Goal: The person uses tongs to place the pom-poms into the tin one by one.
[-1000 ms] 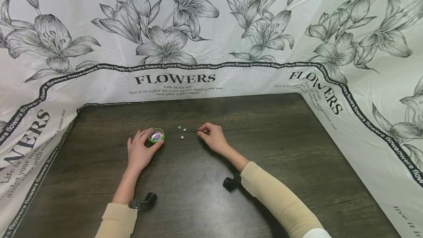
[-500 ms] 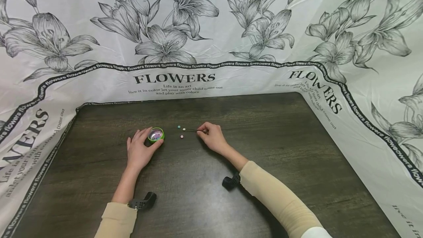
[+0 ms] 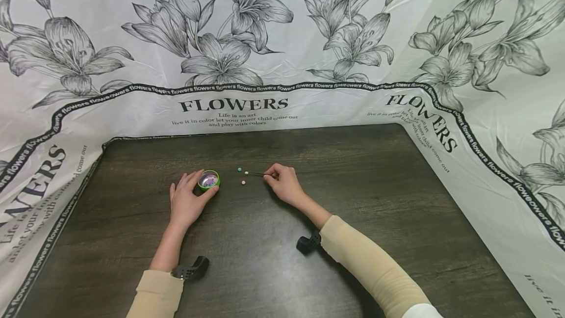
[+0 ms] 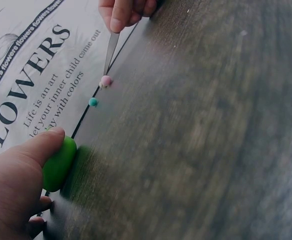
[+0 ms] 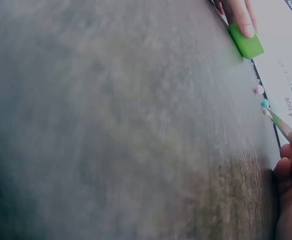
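Pinching the tweezers (image 3: 258, 174) in our right hand (image 3: 284, 183), tips at the white bead (image 3: 246, 173) on the table (image 3: 353, 200), we should squeeze gently while our left hand (image 3: 187, 200) curls around the green container (image 3: 208, 179).

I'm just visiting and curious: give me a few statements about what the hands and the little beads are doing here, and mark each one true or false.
1. The left hand holds a small green container. True.
2. The right hand holds a spoon. False: it pinches thin tweezers.
3. The tweezer tips are at the white bead. True.
4. The pink bead lies inside the container. False: it lies on the dark wooden table.
5. The teal bead lies on the table. True.
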Motion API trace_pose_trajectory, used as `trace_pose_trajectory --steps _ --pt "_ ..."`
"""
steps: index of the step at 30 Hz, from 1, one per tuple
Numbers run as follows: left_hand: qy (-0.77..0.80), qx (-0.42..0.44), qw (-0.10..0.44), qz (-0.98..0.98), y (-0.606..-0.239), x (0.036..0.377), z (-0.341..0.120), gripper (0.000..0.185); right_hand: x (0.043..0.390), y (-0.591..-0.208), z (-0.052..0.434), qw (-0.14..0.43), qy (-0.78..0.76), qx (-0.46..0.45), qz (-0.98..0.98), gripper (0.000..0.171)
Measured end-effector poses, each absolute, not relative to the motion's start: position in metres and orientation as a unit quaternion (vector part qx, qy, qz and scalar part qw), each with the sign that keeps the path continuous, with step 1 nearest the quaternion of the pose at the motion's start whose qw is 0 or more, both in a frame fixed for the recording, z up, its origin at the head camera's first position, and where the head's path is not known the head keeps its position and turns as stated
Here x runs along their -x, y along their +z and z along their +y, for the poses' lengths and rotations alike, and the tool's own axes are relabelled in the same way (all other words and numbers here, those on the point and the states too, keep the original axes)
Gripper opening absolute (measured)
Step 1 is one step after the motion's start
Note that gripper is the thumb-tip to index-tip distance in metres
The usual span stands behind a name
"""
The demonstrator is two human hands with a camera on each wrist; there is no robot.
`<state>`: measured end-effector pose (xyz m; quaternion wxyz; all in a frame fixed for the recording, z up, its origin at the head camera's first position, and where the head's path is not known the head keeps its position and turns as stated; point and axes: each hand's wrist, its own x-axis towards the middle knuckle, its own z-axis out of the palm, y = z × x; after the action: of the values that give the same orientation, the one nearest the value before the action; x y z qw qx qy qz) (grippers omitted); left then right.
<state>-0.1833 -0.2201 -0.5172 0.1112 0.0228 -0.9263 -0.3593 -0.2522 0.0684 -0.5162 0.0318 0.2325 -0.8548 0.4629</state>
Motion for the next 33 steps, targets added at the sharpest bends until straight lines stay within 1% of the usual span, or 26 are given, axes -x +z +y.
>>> trace_pose_trajectory --steps 7,21,28,33 --pt "-0.362 -0.023 0.111 -0.925 -0.5181 0.183 -0.2201 0.073 0.2516 -0.5157 0.0684 0.037 0.463 -0.234 -0.854 0.004" --pt "-0.362 -0.028 0.106 -0.926 -0.5168 0.1831 -0.2195 0.073 0.2538 -0.5174 0.0688 0.066 0.458 -0.247 -0.851 0.006" --pt "-0.364 -0.028 0.107 -0.925 -0.5172 0.1826 -0.2191 0.073 0.254 -0.5173 0.0693 0.061 0.457 -0.245 -0.853 0.005" --pt "-0.361 -0.029 0.105 -0.926 -0.5165 0.1832 -0.2194 0.073 0.2555 -0.5151 0.0685 0.074 0.453 -0.252 -0.852 0.004"
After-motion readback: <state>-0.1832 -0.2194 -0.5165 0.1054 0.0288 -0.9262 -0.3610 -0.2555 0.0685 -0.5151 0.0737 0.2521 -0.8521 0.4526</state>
